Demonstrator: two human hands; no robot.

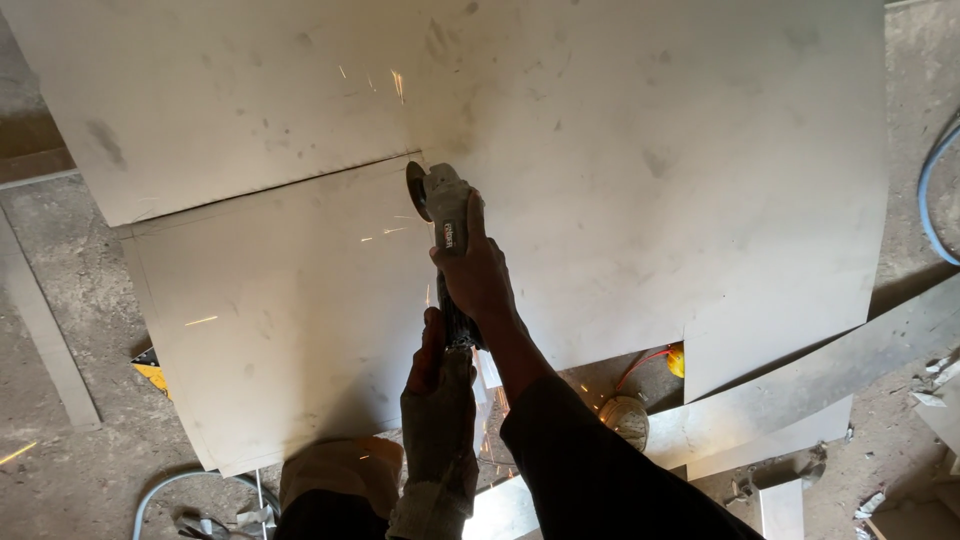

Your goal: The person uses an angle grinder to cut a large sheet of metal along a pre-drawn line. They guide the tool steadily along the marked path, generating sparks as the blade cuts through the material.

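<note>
While sparks flew, both hands, the right hand (pixel 478 275) and left hand (pixel 440 360), clamped the angle grinder (pixel 447 215); its disc (pixel 414 190) had cut the metal sheet (pixel 650 150) from nine o'clock to centre, with the three o'clock half uncut.

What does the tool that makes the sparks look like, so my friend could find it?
Look at the big pale metal sheet lying on the dusty floor; a long cut runs across it. At the end of that cut sits the angle grinder, gripped by the right hand on top and the gloved left hand behind. Unlike everything nearby, it has a grey head, a round disc and sparks flying off.
</note>
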